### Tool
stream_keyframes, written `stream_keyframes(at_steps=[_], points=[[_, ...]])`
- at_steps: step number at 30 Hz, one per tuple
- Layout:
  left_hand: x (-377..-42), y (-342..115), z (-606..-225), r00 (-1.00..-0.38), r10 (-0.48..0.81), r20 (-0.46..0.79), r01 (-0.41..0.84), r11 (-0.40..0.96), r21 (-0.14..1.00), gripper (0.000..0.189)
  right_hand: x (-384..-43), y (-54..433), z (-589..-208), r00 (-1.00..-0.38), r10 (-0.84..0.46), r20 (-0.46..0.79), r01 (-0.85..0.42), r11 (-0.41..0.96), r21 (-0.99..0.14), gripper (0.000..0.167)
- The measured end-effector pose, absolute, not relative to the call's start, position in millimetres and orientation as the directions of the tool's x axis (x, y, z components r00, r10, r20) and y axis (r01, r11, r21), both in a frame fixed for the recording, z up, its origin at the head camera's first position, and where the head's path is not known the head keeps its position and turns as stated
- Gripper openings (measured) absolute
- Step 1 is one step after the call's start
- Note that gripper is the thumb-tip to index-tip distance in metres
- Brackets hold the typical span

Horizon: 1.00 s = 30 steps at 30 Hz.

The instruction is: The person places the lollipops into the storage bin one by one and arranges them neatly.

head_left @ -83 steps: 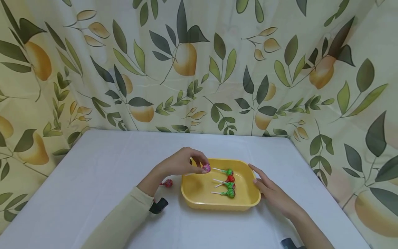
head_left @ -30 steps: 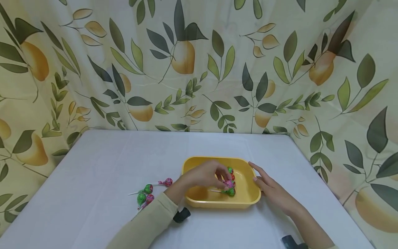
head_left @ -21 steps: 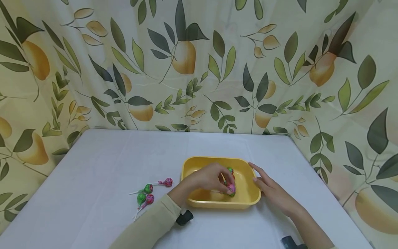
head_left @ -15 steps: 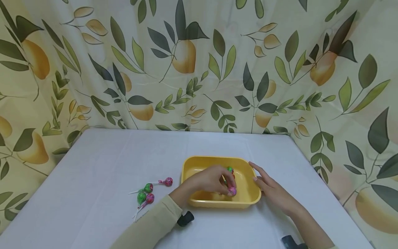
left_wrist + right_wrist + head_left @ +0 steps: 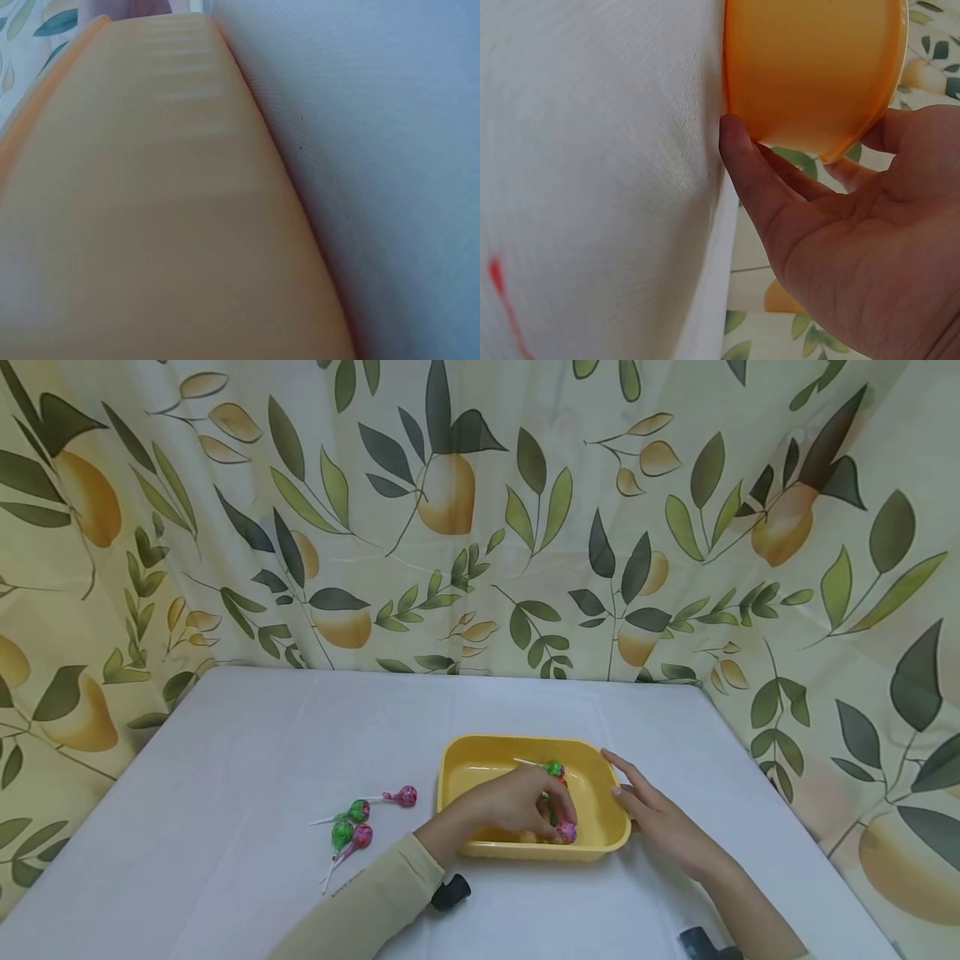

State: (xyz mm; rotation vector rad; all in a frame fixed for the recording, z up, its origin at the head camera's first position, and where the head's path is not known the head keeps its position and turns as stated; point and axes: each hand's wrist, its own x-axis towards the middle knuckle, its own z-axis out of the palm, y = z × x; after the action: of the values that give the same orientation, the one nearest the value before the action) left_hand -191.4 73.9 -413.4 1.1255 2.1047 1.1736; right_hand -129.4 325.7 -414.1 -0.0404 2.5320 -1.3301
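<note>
My left hand (image 5: 517, 802) is inside the yellow tray (image 5: 467, 752), pinching a pink-wrapped lollipop (image 5: 566, 832) low near the tray's front wall. Behind the fingers, a green lollipop (image 5: 554, 768) lies with its white stick pointing left. Bits of other red and green wrappers show beside it, mostly hidden by this hand. My right hand (image 5: 660, 822) rests against the tray's right end, thumb at the rim. In the right wrist view, the extended fingers (image 5: 754, 172) touch the outer wall. The left wrist view shows only the tray's outer side (image 5: 165, 187) and the cloth.
Left of the tray, several lollipops lie on the white cloth: a pink one (image 5: 406, 796), a green one (image 5: 358, 812), and another green (image 5: 342, 835) and pink (image 5: 362, 837) pair. A leaf-and-fruit patterned curtain (image 5: 480, 568) hangs behind the table.
My left hand has carried the pink lollipop from over the tray's left part rightward and down to its front, uncovering the rear green lollipop again. The right hand has stayed at the tray.
</note>
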Motion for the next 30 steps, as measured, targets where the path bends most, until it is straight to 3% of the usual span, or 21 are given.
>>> stream_keyframes(at_steps=[30], points=[[-189.8, 71.9, -410.2, -0.558, 0.829, -0.038, 0.389, 0.302, 0.870, 0.017, -129.3, 324.7, -415.1, -0.958, -0.152, -0.244, 0.114, 0.578, -0.808, 0.063]])
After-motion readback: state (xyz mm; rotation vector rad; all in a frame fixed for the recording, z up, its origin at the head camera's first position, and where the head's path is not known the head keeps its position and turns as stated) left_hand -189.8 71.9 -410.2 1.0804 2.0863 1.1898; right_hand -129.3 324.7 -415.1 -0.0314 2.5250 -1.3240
